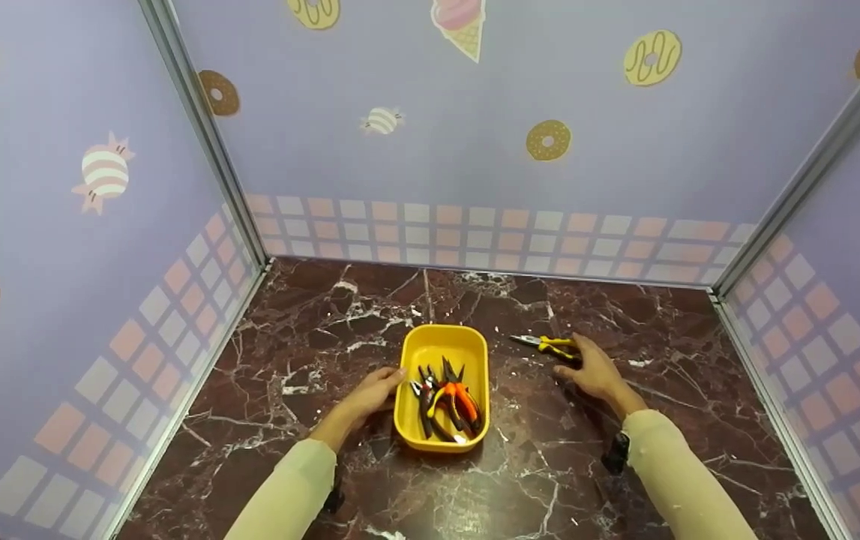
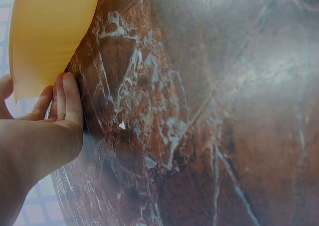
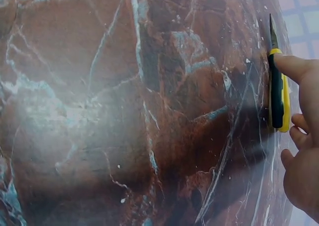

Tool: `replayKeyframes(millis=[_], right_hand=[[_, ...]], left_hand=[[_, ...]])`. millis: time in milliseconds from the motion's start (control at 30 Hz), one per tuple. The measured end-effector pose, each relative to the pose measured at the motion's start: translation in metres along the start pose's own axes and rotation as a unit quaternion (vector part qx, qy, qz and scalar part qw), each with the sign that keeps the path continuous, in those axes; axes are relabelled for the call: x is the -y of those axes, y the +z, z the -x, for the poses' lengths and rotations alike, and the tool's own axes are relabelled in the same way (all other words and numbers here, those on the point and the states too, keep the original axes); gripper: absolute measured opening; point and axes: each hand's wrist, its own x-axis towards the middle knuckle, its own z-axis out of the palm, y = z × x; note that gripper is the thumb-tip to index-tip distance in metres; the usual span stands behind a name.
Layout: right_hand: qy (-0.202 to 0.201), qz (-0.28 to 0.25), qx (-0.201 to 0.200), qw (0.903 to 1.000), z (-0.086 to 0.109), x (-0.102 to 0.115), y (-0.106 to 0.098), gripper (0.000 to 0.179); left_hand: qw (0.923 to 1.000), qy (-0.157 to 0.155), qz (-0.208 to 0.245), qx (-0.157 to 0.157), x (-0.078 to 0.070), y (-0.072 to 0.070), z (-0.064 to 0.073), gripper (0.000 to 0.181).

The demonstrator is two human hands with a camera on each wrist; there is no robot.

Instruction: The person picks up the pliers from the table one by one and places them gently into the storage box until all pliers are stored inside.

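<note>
A yellow plastic box (image 1: pixel 444 337) stands on the marbled tabletop, holding several pliers (image 1: pixel 453 397) with black, red, yellow and orange handles. My left hand (image 1: pixel 371 391) holds the box by its left side. In the left wrist view the fingers (image 2: pixel 72 99) lie against the outer wall and the thumb is at the rim. To the right of the box lie long-nose pliers (image 1: pixel 543 343) with yellow-and-black handles, tips toward the left. Beside those handles is my right hand (image 1: pixel 596 369), thumb and forefinger apart. In the right wrist view its forefinger (image 3: pixel 294 66) overlaps the pliers; contact is unclear.
Dark reddish marbled tabletop (image 1: pixel 310 420) surrounds the box. Purple panels (image 1: pixel 430 165) printed with sweets and pink-and-white squares enclose the back and both sides, with metal posts at the corners. Small white specks lie about.
</note>
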Motion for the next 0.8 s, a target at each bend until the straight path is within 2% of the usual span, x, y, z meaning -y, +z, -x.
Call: replayKeyframes(millis=[500,667,800], right_hand=[[0.028,0.069,-0.038,0.9965,-0.001,0.003,0.014,0.071],[0.025,0.079,-0.071,0.994,-0.002,0.007,0.018,0.061],[0.027,0.076,-0.079,0.9936,-0.002,0.012,0.018,0.055]], left_hand=[[1.0,0.0,-0.005,-0.005,-0.002,0.002,0.002,0.049],[1.0,0.001,-0.001,-0.001,-0.001,0.002,0.0,0.049],[1.0,0.003,0.002,0.005,0.001,0.0,-0.003,0.048]])
